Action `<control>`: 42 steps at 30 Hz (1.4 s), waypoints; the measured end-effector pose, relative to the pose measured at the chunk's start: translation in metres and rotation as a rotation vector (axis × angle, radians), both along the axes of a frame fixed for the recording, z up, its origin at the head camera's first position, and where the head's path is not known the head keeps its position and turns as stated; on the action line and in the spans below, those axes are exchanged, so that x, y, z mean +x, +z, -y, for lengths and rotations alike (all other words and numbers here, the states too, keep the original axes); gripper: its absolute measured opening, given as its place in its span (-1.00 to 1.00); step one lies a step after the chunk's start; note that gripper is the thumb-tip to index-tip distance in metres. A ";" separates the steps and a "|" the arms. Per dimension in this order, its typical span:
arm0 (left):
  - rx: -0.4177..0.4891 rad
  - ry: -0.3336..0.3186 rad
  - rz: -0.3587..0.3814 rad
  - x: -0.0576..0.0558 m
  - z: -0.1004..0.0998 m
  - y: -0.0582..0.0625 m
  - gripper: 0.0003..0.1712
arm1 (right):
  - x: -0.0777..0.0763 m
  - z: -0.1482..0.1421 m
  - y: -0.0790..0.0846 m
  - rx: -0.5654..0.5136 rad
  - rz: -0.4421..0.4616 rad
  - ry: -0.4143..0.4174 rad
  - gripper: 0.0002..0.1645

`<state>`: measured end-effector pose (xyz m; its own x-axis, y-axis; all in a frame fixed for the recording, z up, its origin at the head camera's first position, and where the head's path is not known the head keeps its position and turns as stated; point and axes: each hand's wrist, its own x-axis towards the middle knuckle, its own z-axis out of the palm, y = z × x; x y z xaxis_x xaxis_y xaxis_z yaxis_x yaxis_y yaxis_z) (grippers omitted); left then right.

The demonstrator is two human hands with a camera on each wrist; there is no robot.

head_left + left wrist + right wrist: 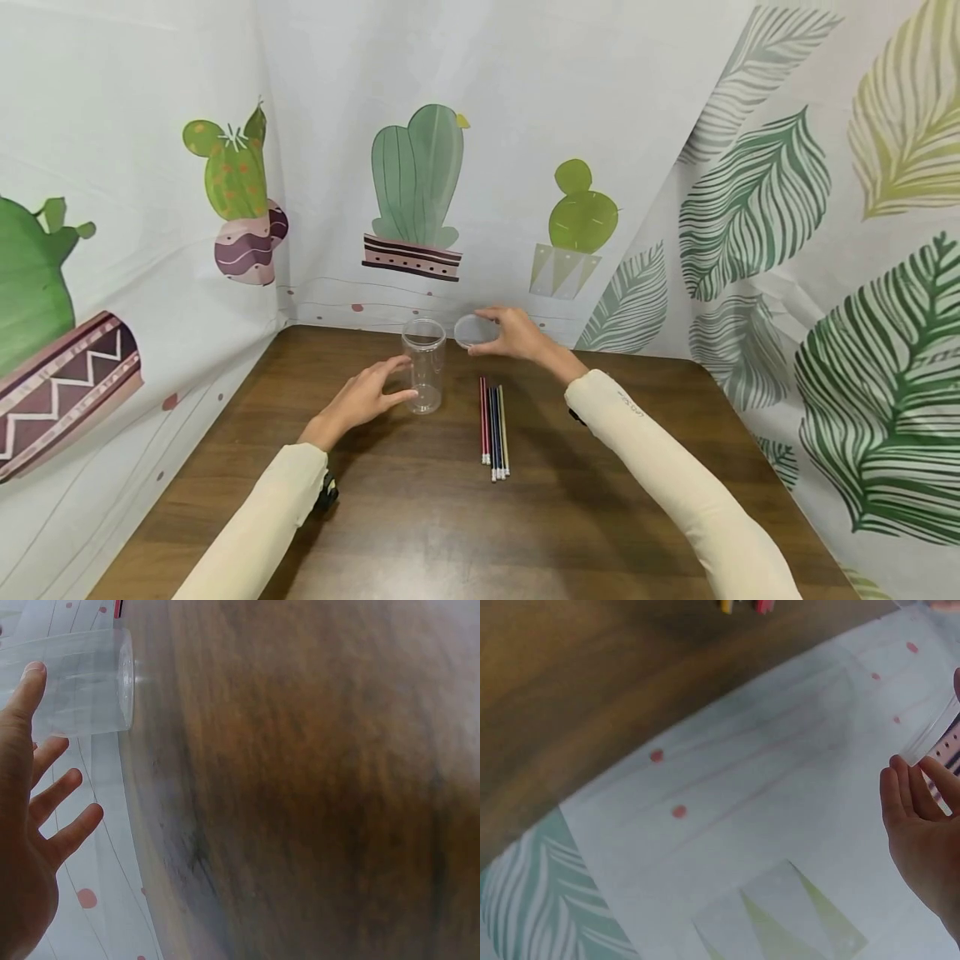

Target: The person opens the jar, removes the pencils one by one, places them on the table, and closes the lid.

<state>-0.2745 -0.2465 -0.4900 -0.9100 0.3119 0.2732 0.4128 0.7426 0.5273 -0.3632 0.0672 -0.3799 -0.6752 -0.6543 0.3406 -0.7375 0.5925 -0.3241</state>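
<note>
A tall clear plastic cup (424, 375) stands upright near the back of the table. At its left side is my left hand (365, 393), thumb and fingers parted with the tips right at the cup wall. In the left wrist view the thumb overlaps the cup (82, 682) and the other fingers are spread. To the right of the cup, my right hand (517, 335) pinches a clear round lid (472, 331) by its edge, raised and tilted beside the cup rim. The right wrist view catches the lid (930, 727) edge-on at the fingertips.
Several pencils (493, 429), red, dark and yellowish, lie side by side on the brown wooden table (405, 517), in front of the cup and to its right. Behind the table hangs a white cloth (322, 167) printed with cacti and leaves.
</note>
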 end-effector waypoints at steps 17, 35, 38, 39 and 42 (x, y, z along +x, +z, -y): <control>0.008 -0.010 0.013 0.000 0.000 -0.001 -0.15 | 0.000 0.031 0.041 -0.061 0.020 0.007 -0.10; -0.003 0.002 0.022 0.000 -0.002 -0.001 -0.10 | 0.020 0.067 0.026 0.041 0.047 0.139 -0.14; -0.006 0.000 0.015 0.000 -0.002 0.000 -0.11 | 0.021 0.067 0.025 0.034 0.064 0.139 -0.16; -0.008 0.001 0.015 -0.001 -0.002 0.000 -0.11 | 0.021 0.067 0.024 0.027 0.073 0.140 -0.17; -0.007 -0.005 0.015 -0.001 -0.001 0.000 -0.12 | 0.022 0.068 0.023 0.016 0.084 0.136 -0.16</control>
<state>-0.2754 -0.2455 -0.4896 -0.9126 0.3181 0.2569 0.4083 0.7443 0.5285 -0.3415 -0.0007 -0.3567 -0.6056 -0.7467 0.2751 -0.7820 0.4946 -0.3792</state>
